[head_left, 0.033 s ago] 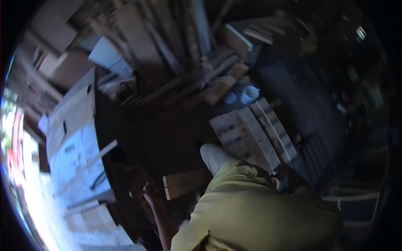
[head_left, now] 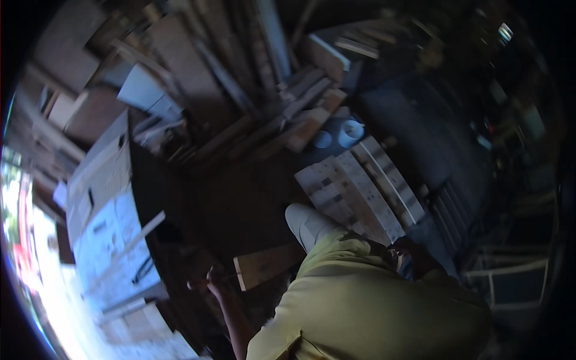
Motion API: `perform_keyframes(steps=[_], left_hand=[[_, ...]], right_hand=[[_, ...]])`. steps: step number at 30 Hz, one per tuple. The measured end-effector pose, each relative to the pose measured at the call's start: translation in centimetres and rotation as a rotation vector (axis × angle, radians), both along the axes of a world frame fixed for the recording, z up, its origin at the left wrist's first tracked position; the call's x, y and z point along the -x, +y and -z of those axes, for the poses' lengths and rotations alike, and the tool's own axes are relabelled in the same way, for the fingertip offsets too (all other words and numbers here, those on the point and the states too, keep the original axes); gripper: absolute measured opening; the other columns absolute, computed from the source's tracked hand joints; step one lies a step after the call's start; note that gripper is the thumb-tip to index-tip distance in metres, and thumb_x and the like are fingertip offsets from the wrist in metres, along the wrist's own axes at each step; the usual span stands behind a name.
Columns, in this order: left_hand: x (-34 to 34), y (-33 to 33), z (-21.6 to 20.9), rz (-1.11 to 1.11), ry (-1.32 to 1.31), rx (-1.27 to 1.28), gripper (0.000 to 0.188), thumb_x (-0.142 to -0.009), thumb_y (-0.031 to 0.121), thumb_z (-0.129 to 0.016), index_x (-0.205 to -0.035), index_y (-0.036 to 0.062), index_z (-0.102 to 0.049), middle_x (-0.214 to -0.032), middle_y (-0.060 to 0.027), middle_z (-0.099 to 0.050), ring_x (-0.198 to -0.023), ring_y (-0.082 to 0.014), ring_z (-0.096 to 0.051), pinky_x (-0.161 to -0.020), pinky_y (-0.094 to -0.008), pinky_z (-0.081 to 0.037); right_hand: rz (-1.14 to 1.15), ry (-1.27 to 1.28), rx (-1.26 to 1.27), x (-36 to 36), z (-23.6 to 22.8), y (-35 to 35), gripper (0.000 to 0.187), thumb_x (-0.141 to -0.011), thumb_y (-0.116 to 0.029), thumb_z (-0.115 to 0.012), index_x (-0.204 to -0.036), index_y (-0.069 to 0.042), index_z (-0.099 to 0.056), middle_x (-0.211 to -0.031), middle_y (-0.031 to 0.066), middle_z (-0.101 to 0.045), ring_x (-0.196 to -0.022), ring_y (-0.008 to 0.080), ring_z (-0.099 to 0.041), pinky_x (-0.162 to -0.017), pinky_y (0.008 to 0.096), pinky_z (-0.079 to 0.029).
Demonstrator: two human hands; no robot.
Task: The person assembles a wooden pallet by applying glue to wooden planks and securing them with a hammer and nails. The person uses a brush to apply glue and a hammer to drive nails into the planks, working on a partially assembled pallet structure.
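Note:
My left hand [head_left: 215,282] is closed around a short handle-like thing [head_left: 195,284] that sticks out to its left; what kind it is stays too dim to tell. Just right of this hand a wooden board [head_left: 264,267] lies with its pale cut end toward it. My right hand [head_left: 409,248] is in shadow by the near end of several pale planks [head_left: 351,192] lying side by side. Its fingers look bent around something with a small bright spot, too dark to name. A yellow shirt covers the lower middle, and my light trouser knee [head_left: 306,225] shows beyond it.
On the left stands a bench with a worn, pale top [head_left: 114,234], a strip of wood across it. Scrap boards [head_left: 306,108] pile up at the back. Beyond the planks sits a pale blue round container [head_left: 350,133]. A light wooden frame [head_left: 510,268] is at the right.
The view has turned a little, so the back of the scene sits slightly further left. Both hands stay in nearly the same places.

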State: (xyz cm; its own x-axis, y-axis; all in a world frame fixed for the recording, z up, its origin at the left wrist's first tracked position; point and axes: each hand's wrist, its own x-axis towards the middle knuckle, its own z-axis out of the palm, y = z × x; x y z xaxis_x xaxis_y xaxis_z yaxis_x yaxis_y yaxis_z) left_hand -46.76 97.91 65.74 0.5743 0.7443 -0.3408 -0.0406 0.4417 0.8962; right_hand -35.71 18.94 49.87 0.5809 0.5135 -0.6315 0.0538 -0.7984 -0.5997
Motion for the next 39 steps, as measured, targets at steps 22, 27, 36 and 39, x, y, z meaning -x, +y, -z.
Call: perform_keyframes(steps=[22, 27, 36, 39], left_hand=[[-23.8, -29.0, -7.2, 0.495, 0.24, -0.273, 0.037, -0.093, 0.02, -0.065, -0.065, 0.017, -0.042, -0.057, 0.0049, -0.038, -0.051, -0.0069, -0.037, -0.05, -0.0261, -0.031], [-24.7, -32.2, -7.4, 0.422, 0.333, -0.288, 0.033, -0.094, 0.023, -0.064, -0.068, 0.0143, -0.045, -0.059, 0.0029, -0.041, -0.052, -0.0096, -0.04, -0.053, -0.0282, -0.036], [-28.1, -36.2, -8.3, 0.109, 0.462, -0.27, 0.03, -0.094, 0.023, -0.061, -0.07, 0.0126, -0.045, -0.061, 0.001, -0.042, -0.057, -0.0119, -0.043, -0.056, -0.0299, -0.037], [-30.0, -37.8, -7.5, 0.122, 0.435, -0.303, 0.031, -0.094, 0.023, -0.06, -0.069, 0.0125, -0.045, -0.062, 0.0014, -0.043, -0.056, -0.0114, -0.043, -0.056, -0.0302, -0.037]], right_hand=[[1.368, -0.172, 0.138, -1.4, -8.6, -23.8, 0.029, -0.091, -0.028, -0.068, -0.098, 0.0, -0.071, -0.081, 0.0115, -0.074, -0.065, 0.0212, -0.07, -0.065, 0.0368, -0.055], [1.635, 0.149, 0.04, 5.0, -12.5, -27.0, 0.025, -0.088, -0.027, -0.068, -0.096, -0.004, -0.071, -0.084, 0.012, -0.073, -0.07, 0.0231, -0.071, -0.068, 0.0364, -0.057], [1.5, 0.408, 0.152, -1.8, -19.6, -28.6, 0.029, -0.091, -0.033, -0.067, -0.11, -0.011, -0.068, -0.091, 0.0077, -0.073, -0.072, 0.0204, -0.07, -0.058, 0.0381, -0.056], [1.441, 0.311, 0.069, -8.8, -20.0, -30.7, 0.03, -0.091, -0.033, -0.067, -0.111, -0.011, -0.068, -0.091, 0.0078, -0.072, -0.072, 0.0198, -0.07, -0.059, 0.0371, -0.055]])
